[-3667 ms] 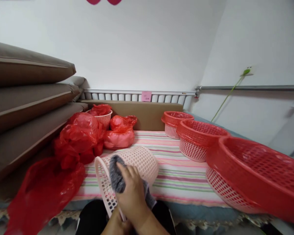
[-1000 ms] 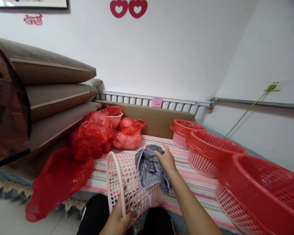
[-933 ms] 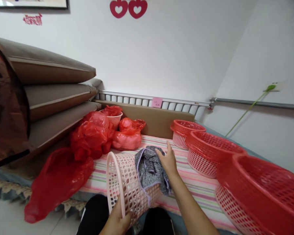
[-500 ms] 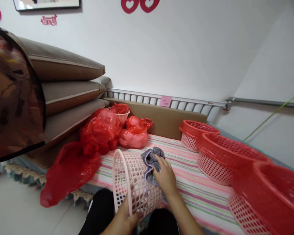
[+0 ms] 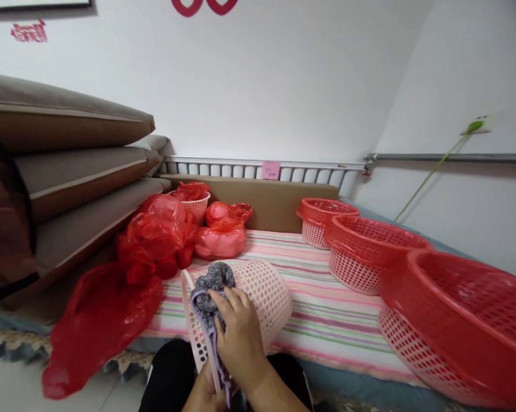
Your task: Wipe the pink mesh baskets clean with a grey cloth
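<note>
A pale pink plastic basket (image 5: 266, 292) with round holes lies tipped on its side over my lap, its mouth facing left. My left hand (image 5: 206, 389) grips the basket's rim low down, with part of the fingers hidden behind it. In my right hand (image 5: 241, 332) is a grey cloth (image 5: 215, 280) with a purple edge, pressed against the outside of the basket near the rim. The cloth's purple edge hangs down toward my left hand.
Several pink baskets lined with red plastic bags (image 5: 369, 234) stand along the right. Red plastic bags (image 5: 155, 229) lie at the left beside stacked cushions (image 5: 82, 171). A striped sheet (image 5: 318, 326) covers the seat. Behind is a radiator (image 5: 223, 169) with a pink note (image 5: 270, 170).
My right hand has moved the cloth left along the basket, from near its base to its rim. The view has turned a little to the right.
</note>
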`<state>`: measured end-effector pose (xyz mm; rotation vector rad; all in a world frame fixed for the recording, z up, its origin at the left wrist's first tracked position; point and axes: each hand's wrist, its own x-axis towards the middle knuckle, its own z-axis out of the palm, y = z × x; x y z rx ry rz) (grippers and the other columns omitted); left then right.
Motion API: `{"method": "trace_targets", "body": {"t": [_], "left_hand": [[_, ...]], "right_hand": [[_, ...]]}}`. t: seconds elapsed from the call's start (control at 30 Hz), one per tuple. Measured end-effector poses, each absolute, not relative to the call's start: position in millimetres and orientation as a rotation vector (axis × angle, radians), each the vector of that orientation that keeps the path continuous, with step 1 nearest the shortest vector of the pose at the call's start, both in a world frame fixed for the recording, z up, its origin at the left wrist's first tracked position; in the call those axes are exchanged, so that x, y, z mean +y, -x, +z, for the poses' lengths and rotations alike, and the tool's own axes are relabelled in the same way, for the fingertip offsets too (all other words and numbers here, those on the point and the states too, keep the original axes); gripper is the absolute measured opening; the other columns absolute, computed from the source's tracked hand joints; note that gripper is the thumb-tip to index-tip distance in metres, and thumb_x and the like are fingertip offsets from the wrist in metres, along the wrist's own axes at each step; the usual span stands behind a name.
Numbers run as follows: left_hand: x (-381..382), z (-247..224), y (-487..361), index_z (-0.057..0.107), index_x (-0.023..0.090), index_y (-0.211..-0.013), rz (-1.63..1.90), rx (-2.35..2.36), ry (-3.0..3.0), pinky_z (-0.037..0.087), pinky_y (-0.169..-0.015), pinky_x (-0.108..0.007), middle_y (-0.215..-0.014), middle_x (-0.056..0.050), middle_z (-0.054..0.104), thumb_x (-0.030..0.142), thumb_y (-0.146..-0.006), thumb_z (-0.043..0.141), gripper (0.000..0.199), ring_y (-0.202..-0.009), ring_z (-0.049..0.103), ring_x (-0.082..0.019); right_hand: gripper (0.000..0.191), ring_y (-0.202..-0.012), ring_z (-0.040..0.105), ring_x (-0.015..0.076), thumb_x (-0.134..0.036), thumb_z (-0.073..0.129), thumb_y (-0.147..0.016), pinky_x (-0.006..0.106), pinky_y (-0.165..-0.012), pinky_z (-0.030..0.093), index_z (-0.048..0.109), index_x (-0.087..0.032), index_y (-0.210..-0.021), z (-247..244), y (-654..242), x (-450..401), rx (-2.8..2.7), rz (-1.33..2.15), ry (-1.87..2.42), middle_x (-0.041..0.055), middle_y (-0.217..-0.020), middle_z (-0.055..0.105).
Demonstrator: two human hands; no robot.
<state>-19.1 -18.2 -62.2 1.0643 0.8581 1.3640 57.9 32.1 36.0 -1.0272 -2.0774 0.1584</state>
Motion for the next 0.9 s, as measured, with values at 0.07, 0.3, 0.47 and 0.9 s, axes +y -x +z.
{"method": "trace_targets", "body": {"t": [0.07, 0.3, 0.47, 0.9], "left_hand": [[-16, -68, 17, 0.066, 0.021, -0.107, 1.363, 0.867, -1.140, 0.039, -0.100, -0.049, -0.101, -0.010, 0.073, 0.054, -0.064, 0.072, 0.054, -0.109, 0.058, -0.035], [-21, -68, 13, 0.062, 0.025, -0.117, 1.266, 0.987, -1.284, 0.032, -0.106, -0.051, -0.119, -0.013, 0.066, 0.055, -0.076, 0.060, 0.051, -0.119, 0.052, -0.035], [-18, -44, 22, 0.053, 0.022, -0.128, 1.226, 0.937, -1.263, 0.029, -0.107, -0.051, -0.123, -0.015, 0.063, 0.049, -0.076, 0.063, 0.060, -0.121, 0.050, -0.035], [-9, 10, 38, 0.030, 0.020, -0.139, 1.432, 0.822, -0.862, 0.035, -0.105, -0.043, -0.128, -0.013, 0.059, 0.013, -0.071, 0.064, 0.076, -0.121, 0.051, -0.029]], "right_hand": [[0.057, -0.116, 0.044, 0.0240, -0.004, 0.046, -0.074, 0.042, -0.099, 0.036, 0.055, -0.030, -0.123, 31, -74, 50, -2.083, 0.093, 1.068, 0.0042, -0.124, 0.056], [0.049, -0.104, 0.051, 0.0232, -0.008, 0.042, -0.077, 0.033, -0.091, 0.038, 0.057, -0.019, -0.122, 15, -163, 138, -1.843, -0.060, 1.619, 0.0070, -0.119, 0.060], [0.045, -0.096, 0.054, 0.0229, -0.015, 0.043, -0.081, 0.031, -0.083, 0.039, 0.053, -0.019, -0.125, 5, -182, 154, -1.755, -0.028, 1.782, 0.0057, -0.118, 0.062], [0.038, -0.102, 0.049, 0.0237, -0.016, 0.045, -0.079, 0.040, -0.094, 0.039, 0.062, -0.017, -0.113, 10, -125, 113, -1.793, -0.056, 1.309, 0.0081, -0.109, 0.063]]}}
